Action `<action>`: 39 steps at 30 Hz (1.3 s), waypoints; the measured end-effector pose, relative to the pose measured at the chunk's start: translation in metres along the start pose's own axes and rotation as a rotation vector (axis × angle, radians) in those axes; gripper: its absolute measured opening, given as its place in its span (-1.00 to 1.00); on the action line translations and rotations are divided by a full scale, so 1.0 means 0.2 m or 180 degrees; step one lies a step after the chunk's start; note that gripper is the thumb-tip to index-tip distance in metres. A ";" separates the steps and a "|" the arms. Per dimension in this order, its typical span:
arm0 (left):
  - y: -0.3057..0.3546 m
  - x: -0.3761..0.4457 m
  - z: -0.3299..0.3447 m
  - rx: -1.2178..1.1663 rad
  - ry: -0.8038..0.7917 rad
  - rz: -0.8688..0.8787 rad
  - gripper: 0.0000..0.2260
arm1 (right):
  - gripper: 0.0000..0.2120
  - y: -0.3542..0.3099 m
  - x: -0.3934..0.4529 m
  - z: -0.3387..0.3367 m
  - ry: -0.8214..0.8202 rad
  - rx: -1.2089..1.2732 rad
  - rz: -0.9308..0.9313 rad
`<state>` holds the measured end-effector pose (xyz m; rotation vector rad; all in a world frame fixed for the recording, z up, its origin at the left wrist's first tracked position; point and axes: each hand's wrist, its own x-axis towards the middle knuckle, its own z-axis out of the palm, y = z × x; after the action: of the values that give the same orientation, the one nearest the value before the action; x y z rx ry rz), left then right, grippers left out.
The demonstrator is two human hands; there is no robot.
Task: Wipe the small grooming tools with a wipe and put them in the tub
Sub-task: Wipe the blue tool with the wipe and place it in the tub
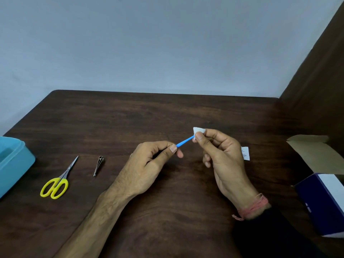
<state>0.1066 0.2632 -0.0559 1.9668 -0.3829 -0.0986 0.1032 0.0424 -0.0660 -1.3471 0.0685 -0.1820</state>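
The tub (13, 161), a light-blue plastic box with its top open, sits at the far left edge of the surface (167, 112), only partly in view. It looks rigid and roomy enough to take every tool, and probably light enough to slide if knocked.

Next in size, the scissors (56, 180) lie near the tub with the yellow loops toward the person and the closed steel blades pointing away. They would best be lifted by the loops or at the pivot (the tips are fine and sharp), and the metal will likely feel slick under a damp wipe.

The nail clipper (98, 165) lies just right of the scissors, apart from them. It is small, stiff and all metal, so a pinch across its narrow sides should do.

The blue stick (185, 141) is held in the air over the middle of the surface. The left hand (149, 161) pinches its near end between thumb and forefinger, and the right hand (221, 151) pinches the folded white wipe (198, 130) around its far end, so both grips are closed on something. What kind of tool the stick is cannot be told, since its tip is hidden in the wipe. It seems very light, thin and somewhat bendable, so gentle pressure close to the wiped part would suit it. The wipe is soft and limp.

A small white sachet (245, 153) lies beyond the right hand.
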 end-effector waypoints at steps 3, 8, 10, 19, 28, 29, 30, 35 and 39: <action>0.00 0.00 0.00 0.0021 0.0125 0.0060 -0.79 | -0.85 0.01 -0.01 0.01 -0.0162 -0.0122 -0.0032; 0.01 -0.01 0.01 0.0085 0.0195 0.0162 -0.83 | -0.86 0.01 0.00 0.00 -0.0034 -0.0046 -0.0055; 0.00 -0.01 0.00 0.0063 0.0215 0.0192 -0.83 | -0.90 0.01 -0.01 0.01 -0.0156 -0.0113 -0.0041; 0.00 0.00 0.01 0.0091 0.0329 0.0354 -0.84 | -0.89 0.01 -0.01 0.02 -0.0152 -0.0137 -0.0045; 0.01 0.00 0.01 0.0049 0.0343 0.0359 -0.83 | -0.88 -0.01 -0.01 0.02 -0.0100 -0.0085 -0.0001; 0.01 0.00 0.01 0.0047 0.0337 0.0350 -0.83 | -0.89 -0.01 -0.01 0.02 -0.0047 -0.0039 0.0008; 0.01 0.00 0.01 0.0049 0.0331 0.0342 -0.83 | -0.89 -0.01 -0.01 0.02 0.0014 0.0019 0.0017; 0.00 0.00 0.01 0.0120 0.0446 0.0366 -0.82 | -0.87 0.00 -0.01 0.02 -0.0158 -0.0038 0.0005; -0.01 0.00 0.01 0.0073 0.0483 0.0325 -0.81 | -0.73 -0.01 0.00 0.02 0.0017 0.0199 0.0033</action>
<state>0.1073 0.2617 -0.0591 1.9589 -0.3852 0.1202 0.1033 0.0463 -0.0636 -1.2837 0.0738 -0.1778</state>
